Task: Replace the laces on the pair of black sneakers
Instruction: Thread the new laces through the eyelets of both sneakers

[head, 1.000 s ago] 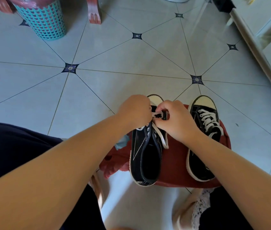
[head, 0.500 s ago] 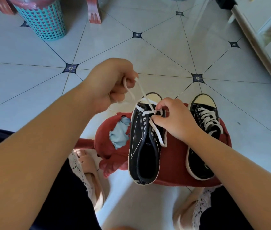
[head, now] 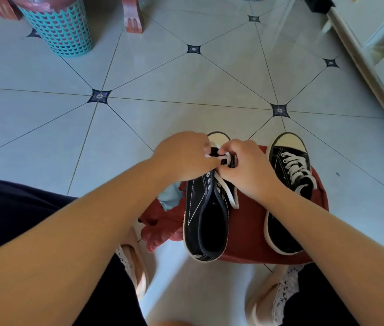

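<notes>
Two black sneakers with white soles stand side by side on a red stool [head: 252,234]. The left sneaker [head: 206,222] is laced only near the toe, with a loose white lace [head: 227,191] trailing down its right side. My left hand [head: 184,156] and my right hand [head: 245,168] meet over its front eyelets, both pinching the lace. The fingertips and the crossing of the lace are partly hidden. The right sneaker [head: 289,175] is fully laced in white and untouched.
A turquoise plastic basket [head: 61,29] and red furniture legs [head: 133,17] stand at the far left on the tiled floor. A white cabinet edge [head: 365,60] runs along the right. My knees and feet flank the stool; a blue cloth [head: 169,196] lies at its left.
My left hand, which had pulled the lace up and to the left, has come back down to the eyelets beside my right hand. The lace is no longer stretched in the air.
</notes>
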Available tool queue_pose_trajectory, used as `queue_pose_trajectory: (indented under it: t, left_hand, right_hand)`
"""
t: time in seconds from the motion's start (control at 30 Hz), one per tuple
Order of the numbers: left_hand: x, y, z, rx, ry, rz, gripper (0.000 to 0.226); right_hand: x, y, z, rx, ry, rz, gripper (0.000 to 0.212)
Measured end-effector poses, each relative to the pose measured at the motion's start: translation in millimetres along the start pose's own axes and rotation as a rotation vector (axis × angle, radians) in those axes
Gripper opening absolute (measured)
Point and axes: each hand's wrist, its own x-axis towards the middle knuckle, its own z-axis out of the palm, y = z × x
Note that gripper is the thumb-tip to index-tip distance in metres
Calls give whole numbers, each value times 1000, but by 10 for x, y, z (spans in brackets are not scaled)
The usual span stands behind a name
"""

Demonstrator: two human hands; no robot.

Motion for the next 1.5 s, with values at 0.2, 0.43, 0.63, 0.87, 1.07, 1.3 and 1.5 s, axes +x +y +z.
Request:
queue_pose_trajectory:
  t: [0.2, 0.43, 0.63, 0.87, 1.07, 1.3, 1.5]
  left_hand:
    - [24, 12, 91, 128, 64, 60, 19]
    - [-3, 71, -269, 88, 181, -9, 14]
    - [-92, -47, -289, 68, 107, 60, 7]
    - [-50, 19, -50, 247, 72, 166, 20]
    - [-39, 61, -97, 153, 238, 119, 17]
    - [-140, 48, -294, -218, 282, -46, 15]
    - [-257, 11, -401, -713, 235, -211, 25]
  right_hand:
    - [-34, -2, -14, 18, -15, 12, 28]
    - [-26, 16, -22, 22, -38, 19, 24]
    - [-57, -3, -14, 21, -21, 31, 22]
    - [-61, -42, 5, 5, 2, 35, 23]
    - [-60, -48, -11, 10, -2, 51, 22]
    - [-61, -113, -61, 39, -15, 47, 28]
    - [-50, -111, -57, 51, -28, 57, 27]
